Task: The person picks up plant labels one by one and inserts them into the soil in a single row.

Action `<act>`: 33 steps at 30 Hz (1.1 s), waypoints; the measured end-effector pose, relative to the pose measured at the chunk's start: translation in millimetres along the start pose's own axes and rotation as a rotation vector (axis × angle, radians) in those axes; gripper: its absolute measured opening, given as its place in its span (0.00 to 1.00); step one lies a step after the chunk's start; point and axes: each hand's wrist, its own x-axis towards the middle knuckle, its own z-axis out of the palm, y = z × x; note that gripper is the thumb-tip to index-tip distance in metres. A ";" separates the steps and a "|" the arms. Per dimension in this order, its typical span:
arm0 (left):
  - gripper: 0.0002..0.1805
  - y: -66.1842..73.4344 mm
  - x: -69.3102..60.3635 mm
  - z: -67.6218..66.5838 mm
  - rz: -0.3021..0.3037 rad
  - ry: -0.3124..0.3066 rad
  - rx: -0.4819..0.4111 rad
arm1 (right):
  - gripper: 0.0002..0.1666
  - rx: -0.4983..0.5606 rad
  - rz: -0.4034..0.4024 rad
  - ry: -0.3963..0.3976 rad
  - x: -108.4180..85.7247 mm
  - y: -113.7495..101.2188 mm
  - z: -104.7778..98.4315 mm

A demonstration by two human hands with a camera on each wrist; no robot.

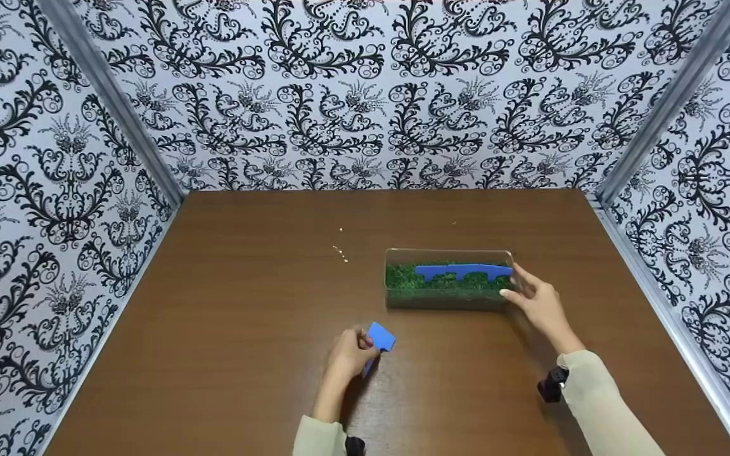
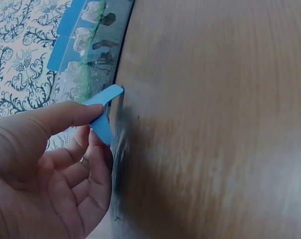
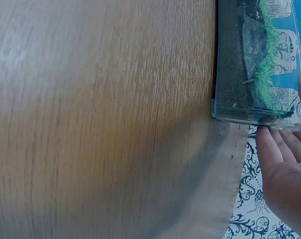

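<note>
A clear rectangular plastic box (image 1: 447, 301) stands right of the table's middle, with green grass-like material (image 1: 403, 276) over dark soil inside. A blue strip with arch-shaped cutouts (image 1: 460, 271) stands upright in the grass. At the box's right end, my right hand (image 1: 539, 307) holds the corner, its thumb at the front and its fingers (image 3: 270, 149) against the end wall. Nearer to me, my left hand (image 1: 347, 353) pinches a small flat blue piece (image 1: 380, 337) between thumb and fingers, just above the table. Part of that piece is hidden by the hand.
Several small pale crumbs (image 1: 341, 253) lie on the brown wooden table (image 1: 244, 285), left of the box. Patterned black-and-white walls (image 1: 339, 95) with metal corner posts enclose the back and sides.
</note>
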 end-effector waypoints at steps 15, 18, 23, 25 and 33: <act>0.06 0.9 4.1 -5.1 0.105 0.096 -0.113 | 0.42 0.027 0.010 -0.010 0.9 -0.3 -1.2; 0.06 1.1 5.0 -6.0 0.142 0.121 -0.127 | 0.42 0.048 0.019 -0.018 1.2 -0.9 -1.7; 0.05 3.0 6.8 -7.1 0.155 0.115 -0.158 | 0.42 0.074 0.015 -0.023 1.1 -0.4 -1.6; 0.05 4.0 7.6 -8.0 0.163 0.113 -0.166 | 0.42 0.078 0.011 -0.020 0.9 -0.3 -1.6; 0.07 9.8 12.8 -11.7 0.176 0.137 -0.179 | 0.41 0.087 0.005 -0.012 1.1 -0.5 -1.0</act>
